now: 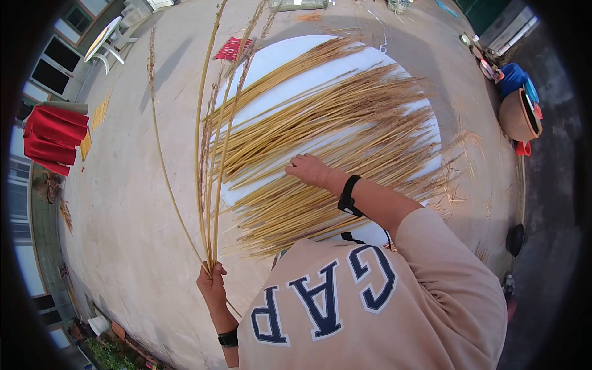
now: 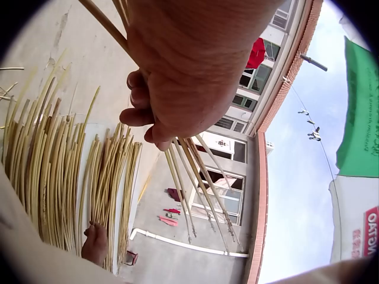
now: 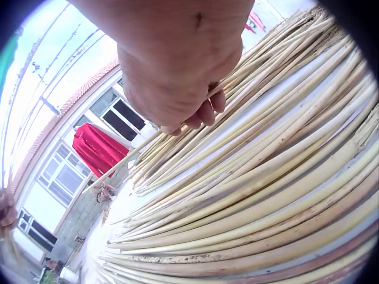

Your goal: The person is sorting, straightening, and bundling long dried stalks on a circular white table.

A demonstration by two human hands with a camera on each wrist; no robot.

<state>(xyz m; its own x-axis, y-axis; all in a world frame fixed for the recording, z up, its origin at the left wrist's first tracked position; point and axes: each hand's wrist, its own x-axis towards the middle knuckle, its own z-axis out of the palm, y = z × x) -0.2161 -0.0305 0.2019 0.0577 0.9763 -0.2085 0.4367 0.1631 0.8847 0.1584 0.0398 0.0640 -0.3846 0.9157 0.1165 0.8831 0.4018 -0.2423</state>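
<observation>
My left hand (image 1: 211, 283) grips several long dry stalks (image 2: 109, 28) near their lower ends. They stand upright and fan out, with feathery seed heads at the top. Over the round white table (image 1: 280, 52), my right hand (image 1: 310, 171) is among many yellow stalks (image 1: 271, 132) laid side by side, their brown plumes toward the far right. In the right wrist view its curled fingers (image 3: 206, 112) pinch a single stalk (image 3: 127, 158), whose bare end sticks out to the left. The palm hides part of that grip.
Loose straw (image 1: 456, 197) litters the concrete right of the table. A red garment (image 1: 55, 137) hangs at the left near the house wall. A small white table (image 1: 103, 38) stands at the far left. By the right edge are a large clay pot (image 1: 517, 117) and a blue container (image 1: 513, 80).
</observation>
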